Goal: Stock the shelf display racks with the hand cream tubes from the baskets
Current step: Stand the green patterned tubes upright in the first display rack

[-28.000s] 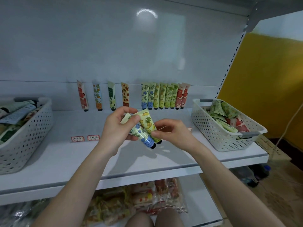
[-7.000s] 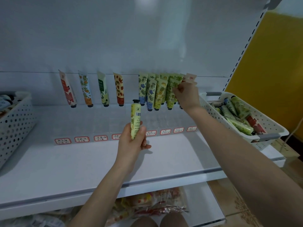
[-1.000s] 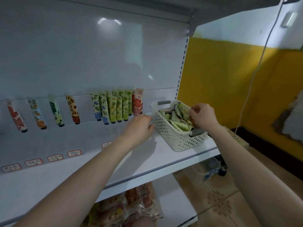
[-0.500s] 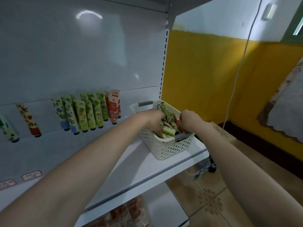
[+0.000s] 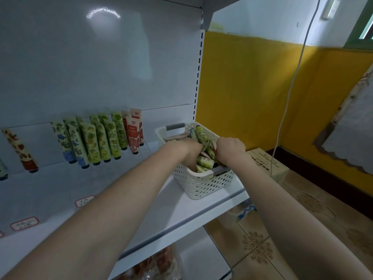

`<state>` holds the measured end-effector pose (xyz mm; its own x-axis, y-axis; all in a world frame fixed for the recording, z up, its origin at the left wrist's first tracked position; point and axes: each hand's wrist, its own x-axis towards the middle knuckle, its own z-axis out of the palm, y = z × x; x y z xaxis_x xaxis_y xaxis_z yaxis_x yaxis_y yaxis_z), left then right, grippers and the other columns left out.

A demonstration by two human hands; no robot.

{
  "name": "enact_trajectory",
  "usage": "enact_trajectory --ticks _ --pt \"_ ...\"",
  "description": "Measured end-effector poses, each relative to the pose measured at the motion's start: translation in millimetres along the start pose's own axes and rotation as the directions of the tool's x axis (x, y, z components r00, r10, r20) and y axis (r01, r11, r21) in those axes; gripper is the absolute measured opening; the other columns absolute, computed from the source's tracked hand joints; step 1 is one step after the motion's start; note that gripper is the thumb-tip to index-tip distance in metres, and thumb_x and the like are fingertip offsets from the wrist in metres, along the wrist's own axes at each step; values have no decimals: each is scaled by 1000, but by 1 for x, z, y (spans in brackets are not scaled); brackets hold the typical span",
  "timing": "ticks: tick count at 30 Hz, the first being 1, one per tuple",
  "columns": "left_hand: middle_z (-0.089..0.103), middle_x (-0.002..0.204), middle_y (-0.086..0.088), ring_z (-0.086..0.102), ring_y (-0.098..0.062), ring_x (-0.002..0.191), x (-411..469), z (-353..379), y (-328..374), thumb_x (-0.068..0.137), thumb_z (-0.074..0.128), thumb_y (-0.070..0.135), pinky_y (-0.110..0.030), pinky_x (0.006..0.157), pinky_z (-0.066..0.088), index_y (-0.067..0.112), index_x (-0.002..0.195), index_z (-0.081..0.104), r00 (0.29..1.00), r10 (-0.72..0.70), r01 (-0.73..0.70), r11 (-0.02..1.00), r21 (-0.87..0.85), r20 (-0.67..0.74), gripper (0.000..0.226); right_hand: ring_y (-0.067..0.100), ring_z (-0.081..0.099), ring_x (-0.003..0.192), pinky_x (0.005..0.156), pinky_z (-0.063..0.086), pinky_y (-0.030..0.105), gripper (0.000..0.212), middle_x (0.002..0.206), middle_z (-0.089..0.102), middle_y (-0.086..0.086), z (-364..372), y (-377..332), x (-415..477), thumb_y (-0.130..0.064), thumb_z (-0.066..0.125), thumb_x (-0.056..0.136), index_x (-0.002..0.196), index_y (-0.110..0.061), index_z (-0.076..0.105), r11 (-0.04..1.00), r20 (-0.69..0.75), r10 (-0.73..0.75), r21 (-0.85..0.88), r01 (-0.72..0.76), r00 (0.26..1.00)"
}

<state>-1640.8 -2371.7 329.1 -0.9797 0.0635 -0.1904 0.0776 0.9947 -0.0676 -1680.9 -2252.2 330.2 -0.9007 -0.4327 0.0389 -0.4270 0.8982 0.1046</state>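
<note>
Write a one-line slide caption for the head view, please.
Left hand and right hand reach into the white basket of hand cream tubes on the shelf.

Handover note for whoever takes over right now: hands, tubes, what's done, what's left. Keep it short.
Left hand: sunk in the white basket, fingers hidden among the tubes, grip unclear.
Right hand: over the same basket, fingers curled down into the tubes; what it grips is hidden.
Things: the basket sits at the right end of the shelf, with loose tubes in it.
Done: a packed run of racked tubes stands along the back; a lone tube stands further left.
Left: lift tubes out and rack them; the basket is not yet empty.
</note>
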Motion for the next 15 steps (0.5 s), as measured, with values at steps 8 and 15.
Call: enact_trajectory --ticks 8,15 --pt "58 108 -6 54 -22 93 -4 1 6 80 67 23 -29 72 43 13 113 55 997 65 -66 997 -37 -34 37 22 49 76 65 40 27 17 84 51 6 6 3 6 -12 55 91 77 -10 46 992 37 -42 125 37 998" --pt "58 113 -5 55 -23 97 -3 -1 10 83 63 24 -36 85 50 19 126 51 996 84 -86 995 58 33 45 23 48 76 58 38 28 19 83 50 7 8 5 10 -9 54 90 75 -10 43 988 47 -40 152 33 998"
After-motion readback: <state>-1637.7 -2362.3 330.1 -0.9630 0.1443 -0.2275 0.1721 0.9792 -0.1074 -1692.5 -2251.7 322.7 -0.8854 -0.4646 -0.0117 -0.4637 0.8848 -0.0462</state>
